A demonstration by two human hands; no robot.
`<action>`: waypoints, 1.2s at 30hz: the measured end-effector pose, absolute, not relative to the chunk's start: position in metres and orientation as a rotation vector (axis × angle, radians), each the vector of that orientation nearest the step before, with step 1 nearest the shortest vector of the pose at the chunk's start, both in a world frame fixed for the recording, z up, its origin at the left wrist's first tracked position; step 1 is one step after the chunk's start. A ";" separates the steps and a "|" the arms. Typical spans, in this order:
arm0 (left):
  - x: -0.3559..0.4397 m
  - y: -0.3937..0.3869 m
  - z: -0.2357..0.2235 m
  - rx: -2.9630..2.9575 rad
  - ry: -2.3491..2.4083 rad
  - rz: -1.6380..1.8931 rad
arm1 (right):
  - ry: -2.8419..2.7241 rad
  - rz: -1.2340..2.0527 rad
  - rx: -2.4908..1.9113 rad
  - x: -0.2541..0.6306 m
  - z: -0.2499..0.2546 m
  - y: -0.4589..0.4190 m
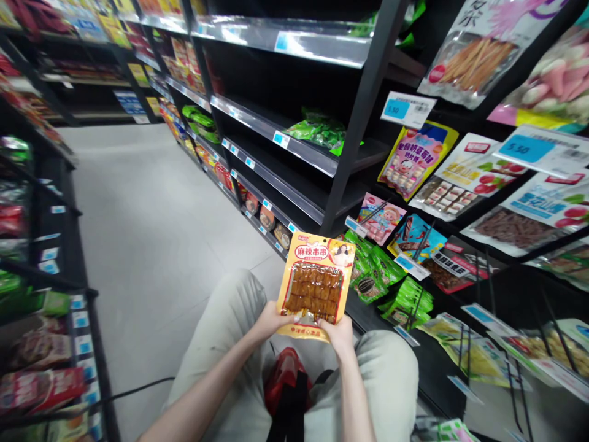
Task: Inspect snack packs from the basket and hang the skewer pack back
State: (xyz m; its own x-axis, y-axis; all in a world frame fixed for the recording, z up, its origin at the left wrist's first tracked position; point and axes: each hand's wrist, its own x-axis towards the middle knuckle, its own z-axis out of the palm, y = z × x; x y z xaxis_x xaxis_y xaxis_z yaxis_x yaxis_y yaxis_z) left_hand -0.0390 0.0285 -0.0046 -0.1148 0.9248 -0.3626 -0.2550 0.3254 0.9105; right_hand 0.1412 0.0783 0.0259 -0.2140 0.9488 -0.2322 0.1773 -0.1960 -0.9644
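Note:
I hold a yellow-orange snack packet (316, 279) upright in front of me, with brown skewered pieces showing through its clear window. My left hand (271, 320) is closed on its lower left edge. My right hand (339, 333) grips its lower right corner. Both hands are above my knees in light trousers. A red bag (284, 376) with a black strap sits between my legs.
Black shelves (294, 150) run along the right, partly bare, with green packets (318, 129) on one. Hanging snack bags and blue price tags (524, 147) fill the peg rack at right. Another stocked shelf (41, 344) stands at left. A grey floor aisle (147, 233) lies between.

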 end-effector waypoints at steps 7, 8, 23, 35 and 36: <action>-0.038 0.028 -0.004 0.695 1.304 1.152 | -1.416 1.438 -1.407 0.141 0.029 0.079; -0.038 0.028 -0.003 0.694 1.305 1.152 | -1.420 1.436 -1.408 0.141 0.029 0.079; -0.040 0.029 -0.001 0.697 1.296 1.160 | -1.460 1.430 -1.364 0.141 0.026 0.079; -0.041 0.028 -0.004 0.744 1.302 1.151 | -1.452 1.438 -1.390 0.141 0.030 0.079; -0.041 0.028 -0.004 0.748 1.306 1.148 | -1.453 1.436 -1.396 0.141 0.031 0.079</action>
